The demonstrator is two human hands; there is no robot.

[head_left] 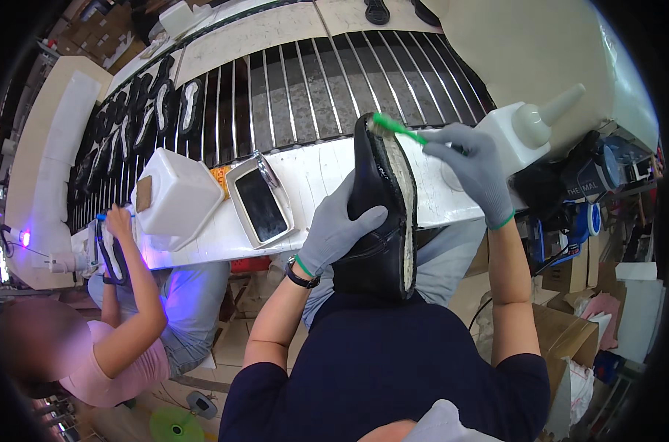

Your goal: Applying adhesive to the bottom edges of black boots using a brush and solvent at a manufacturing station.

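Observation:
In my gloved left hand point(339, 227) is a black boot point(367, 258), gripped around its upper with the thumb across the side. The boot is held on edge, its pale, unfinished underside point(404, 214) facing right and its toe pointing away from me. My gloved right hand point(471, 162) is closed on a green-handled brush point(404, 131). The brush head is at the toe end of the underside and seems to touch it. An open white tray point(235, 180) with a dark bottom stands on the bench, left of the boot, a shiny metal piece on its rim.
White plastic bottles flank me, one left point(176, 195), one with a nozzle right point(511, 136). Beyond the white bench point(312, 158) runs a metal roller conveyor point(297, 88) with several soles point(190, 107) at left. A co-worker point(124, 324) sits close on my left; cardboard boxes point(563, 331) stand right.

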